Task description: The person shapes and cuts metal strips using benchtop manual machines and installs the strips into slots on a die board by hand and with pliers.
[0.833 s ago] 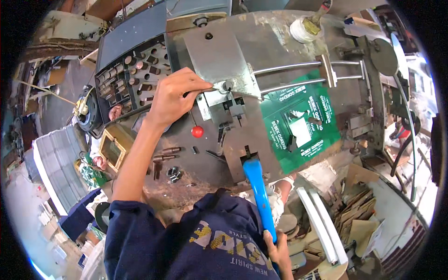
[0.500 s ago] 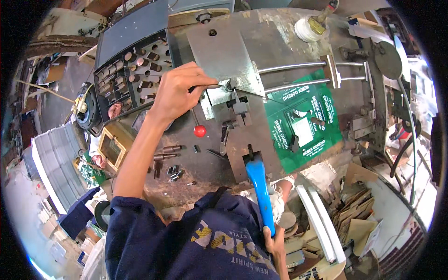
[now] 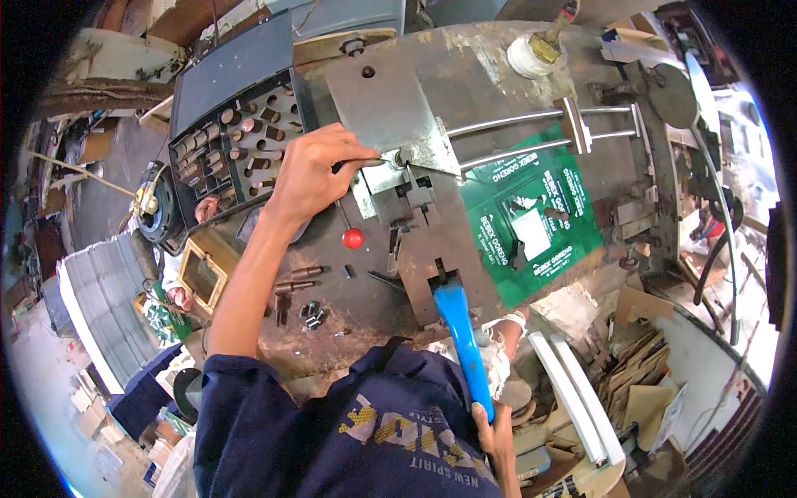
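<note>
My left hand is closed in a pinch on the left end of a thin dark metal strip. The strip runs across the jaws of a bench-mounted bending tool and sticks out to the right. Its bare steel plate lies beyond the jaws. Low in the view, my right hand grips the end of a long blue lever handle, which joins the tool's near side. A red ball knob on a thin rod stands just below my left wrist.
An open black case of metal bending dies sits left of the tool. Small dies lie loose on the bench. Right of the tool are a green printed sheet and two steel rails. A brush stands in a white pot.
The whole view has shifted and tilted slightly. Both hands keep their holds on the strip and the lever handle, with little visible movement against the tool.
</note>
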Demonstrator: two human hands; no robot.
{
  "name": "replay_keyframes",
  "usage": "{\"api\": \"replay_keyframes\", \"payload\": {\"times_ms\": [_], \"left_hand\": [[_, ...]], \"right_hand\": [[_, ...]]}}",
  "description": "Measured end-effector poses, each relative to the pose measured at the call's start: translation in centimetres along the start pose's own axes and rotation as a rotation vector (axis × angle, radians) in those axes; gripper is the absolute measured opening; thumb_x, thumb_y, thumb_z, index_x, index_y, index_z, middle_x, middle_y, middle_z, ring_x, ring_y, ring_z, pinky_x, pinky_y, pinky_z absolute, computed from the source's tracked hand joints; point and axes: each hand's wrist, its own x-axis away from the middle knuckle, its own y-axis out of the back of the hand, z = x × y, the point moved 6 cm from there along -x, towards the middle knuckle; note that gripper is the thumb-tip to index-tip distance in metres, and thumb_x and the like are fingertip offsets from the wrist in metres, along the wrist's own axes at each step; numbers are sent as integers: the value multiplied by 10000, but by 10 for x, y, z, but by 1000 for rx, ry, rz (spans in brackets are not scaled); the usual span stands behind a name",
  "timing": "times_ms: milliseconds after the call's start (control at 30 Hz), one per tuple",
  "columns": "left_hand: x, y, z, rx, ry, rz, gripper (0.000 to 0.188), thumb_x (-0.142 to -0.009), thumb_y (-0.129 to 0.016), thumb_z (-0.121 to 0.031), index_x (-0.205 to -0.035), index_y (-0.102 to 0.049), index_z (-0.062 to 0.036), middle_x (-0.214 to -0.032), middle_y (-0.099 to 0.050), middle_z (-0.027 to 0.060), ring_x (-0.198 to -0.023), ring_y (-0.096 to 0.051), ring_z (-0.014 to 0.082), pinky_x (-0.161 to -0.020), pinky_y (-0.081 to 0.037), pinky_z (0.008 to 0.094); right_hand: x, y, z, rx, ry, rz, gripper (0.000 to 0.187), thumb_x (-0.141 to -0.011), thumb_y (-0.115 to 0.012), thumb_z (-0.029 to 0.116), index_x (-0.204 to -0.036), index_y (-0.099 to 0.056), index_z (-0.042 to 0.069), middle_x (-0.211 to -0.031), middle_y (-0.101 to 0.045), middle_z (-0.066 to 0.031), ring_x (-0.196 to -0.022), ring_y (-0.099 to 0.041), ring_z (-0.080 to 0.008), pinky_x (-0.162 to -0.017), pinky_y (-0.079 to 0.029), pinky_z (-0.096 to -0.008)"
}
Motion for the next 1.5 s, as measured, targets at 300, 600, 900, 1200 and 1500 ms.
{"api": "replay_keyframes", "payload": {"times_ms": [300, 600, 900, 1200, 1500], "left_hand": [[11, 5, -3, -21, 12, -41, 224, -740, -745, 86, -930, -796, -23, -810, -727, 119, -763, -672, 258, -695, -522, 339], [8, 59, -187, -212, -352, -154, 334, -661, -733, 88, -957, -765, -63, -790, -664, 66, -755, -658, 250, -629, -516, 359], [28, -74, -368, 185, -613, 125, 205, -851, -706, -26, -1034, -728, 64, -862, -668, 131, -760, -617, 232, -673, -502, 337], [211, -253, -584, 716, -915, 749, 300, -742, -623, 106, -999, -765, 45, -711, -635, 76, -587, -503, 125, -562, -456, 262], [595, -365, -689, 608, -1240, 1319, 183, -789, -639, 54, -944, -733, 32, -696, -614, 60, -591, -499, 128, -557, -437, 279]], "right_hand": [[6, 18, 47, 43, -171, 4, 647, -936, -620, 580, -1064, -727, -45, -880, -669, -317, -871, -643, -429, -836, -498, -502], [-22, -31, -19, -185, 11, -137, 812, -873, -613, 728, -862, -702, -80, -831, -677, -294, -827, -692, -412, -760, -527, -490], [11, -26, -4, -378, 276, -524, 396, -914, -677, 395, -1027, -645, 17, -884, -689, -237, -834, -683, -445, -734, -533, -556], [175, -70, -133, -459, 153, -899, 366, -708, -776, 409, -692, -747, 45, -937, -730, -184, -876, -708, -358, -712, -564, -442], [407, -295, -314, -517, -463, -1673, 601, -701, -802, 668, -586, -732, 83, -607, -679, -51, -626, -661, -261, -643, -538, -422]]}}
